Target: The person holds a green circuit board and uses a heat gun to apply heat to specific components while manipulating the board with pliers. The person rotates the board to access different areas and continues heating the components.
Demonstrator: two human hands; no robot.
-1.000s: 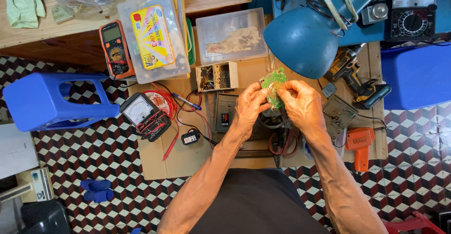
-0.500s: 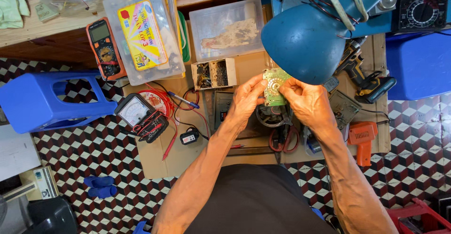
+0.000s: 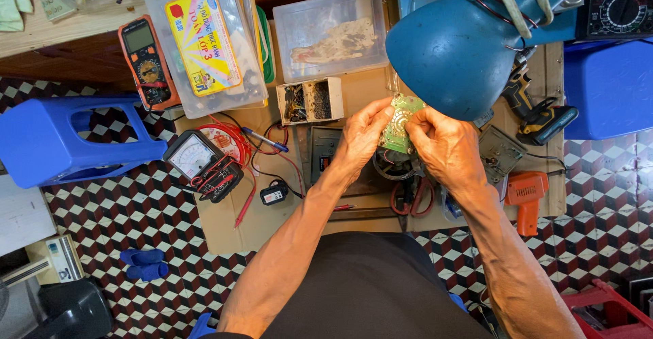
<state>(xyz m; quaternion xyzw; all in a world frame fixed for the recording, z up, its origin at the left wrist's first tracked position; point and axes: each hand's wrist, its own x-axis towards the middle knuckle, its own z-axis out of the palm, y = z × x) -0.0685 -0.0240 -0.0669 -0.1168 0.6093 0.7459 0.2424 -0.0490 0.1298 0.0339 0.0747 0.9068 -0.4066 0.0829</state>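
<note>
Bright, even light (sharp throughout)

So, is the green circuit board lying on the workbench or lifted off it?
Lifted. The green circuit board is held between the left hand and the right hand, above the workbench, under the blue lamp.

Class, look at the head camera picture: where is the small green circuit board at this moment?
The green circuit board is right of centre, held up between the left hand and right hand, just below the blue lamp shade.
</note>
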